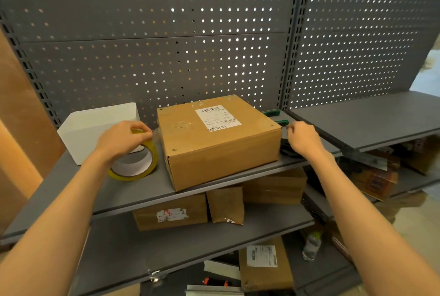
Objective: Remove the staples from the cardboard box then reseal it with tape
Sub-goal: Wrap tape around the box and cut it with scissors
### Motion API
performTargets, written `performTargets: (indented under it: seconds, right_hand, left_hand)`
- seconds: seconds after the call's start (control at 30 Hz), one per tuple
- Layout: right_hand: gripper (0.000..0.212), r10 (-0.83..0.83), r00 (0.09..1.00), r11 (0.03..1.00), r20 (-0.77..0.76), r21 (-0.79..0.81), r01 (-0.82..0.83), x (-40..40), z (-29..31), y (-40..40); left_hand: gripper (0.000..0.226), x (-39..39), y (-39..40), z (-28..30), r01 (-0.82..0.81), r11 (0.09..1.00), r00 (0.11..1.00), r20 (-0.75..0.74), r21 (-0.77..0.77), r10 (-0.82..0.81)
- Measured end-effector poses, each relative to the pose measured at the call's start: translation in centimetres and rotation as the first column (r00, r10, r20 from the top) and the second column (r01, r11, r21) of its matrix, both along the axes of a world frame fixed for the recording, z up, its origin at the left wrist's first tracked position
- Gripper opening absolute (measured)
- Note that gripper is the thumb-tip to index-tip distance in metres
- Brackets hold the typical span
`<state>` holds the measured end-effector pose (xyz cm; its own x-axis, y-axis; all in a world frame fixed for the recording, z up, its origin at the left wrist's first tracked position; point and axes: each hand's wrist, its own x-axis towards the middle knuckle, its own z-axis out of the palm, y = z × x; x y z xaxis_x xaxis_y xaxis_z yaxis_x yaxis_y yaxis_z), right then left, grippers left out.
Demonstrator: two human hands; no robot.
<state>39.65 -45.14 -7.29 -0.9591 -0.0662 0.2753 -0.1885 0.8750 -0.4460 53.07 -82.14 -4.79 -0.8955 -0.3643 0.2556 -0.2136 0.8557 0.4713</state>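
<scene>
Yellowish tape roll gripped by the left hand, right hand pinching something tiny beside the cardboard box, so taping looks next, needing a free end

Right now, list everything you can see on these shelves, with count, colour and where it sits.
cardboard box: one, brown with white label, closed, middle of top shelf
tape roll: one, yellowish, on edge left of the box
bin: one, white, far left of the shelf
green-handled tool: one, partly hidden behind the box's right side
dark object: one, right of the box, unclear
lower parcels: several, brown, shelves below
plastic bottle: one, clear, lower right
pegboard: grey, back wall
left hand: fingers gripping the tape roll
right hand: fingers curled beside the box; contents unclear
</scene>
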Motion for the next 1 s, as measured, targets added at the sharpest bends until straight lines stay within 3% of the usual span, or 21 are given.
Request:
performTargets:
  seconds: [0.13, 0.4, 0.5, 0.7, 0.87, 1.0]
  right_hand:
    - [0.021, 0.03, 0.998, 0.977, 0.053, 0.21, -0.041, -0.4, -1.6, 0.0]
    - [0.035, -0.021, 0.996, 0.935, 0.089, 0.355, -0.012, -0.3, -2.3, -0.1]
    - [0.033, -0.038, 0.997, 0.961, 0.072, 0.276, 0.017, 0.5, -2.2, -0.1]
    - [0.031, -0.07, 0.995, 0.997, -0.072, -0.046, 0.067, 2.0, 1.1, 0.2]
    - [0.028, 0.125, 0.971, 0.953, -0.203, -0.246, -0.174, 4.6, 4.9, -2.3]
    - [0.03, 0.329, 0.895, 0.913, -0.301, -0.142, -0.383, 7.7, 6.0, -6.0]
  left_hand:
    - [0.012, 0.0, 0.3, 0.1, -0.007, 1.0, 1.0, -0.004, -0.015, 0.007]
    - [0.012, 0.2, 0.1, -0.1, 0.017, 1.0, 1.0, -0.02, -0.001, -0.017]
    - [0.012, 0.3, -0.1, -0.1, 0.018, 1.0, 1.0, -0.024, 0.008, -0.018]
    - [0.012, 0.4, -0.2, -0.1, 0.016, 1.0, 1.0, -0.027, 0.016, -0.015]
    - [0.014, 0.5, -0.1, -0.1, 0.012, 0.999, 1.0, -0.027, 0.032, -0.011]
    - [0.011, 0.2, 0.4, 0.0, 0.0, 1.0, 1.0, -0.011, -0.01, -0.001]
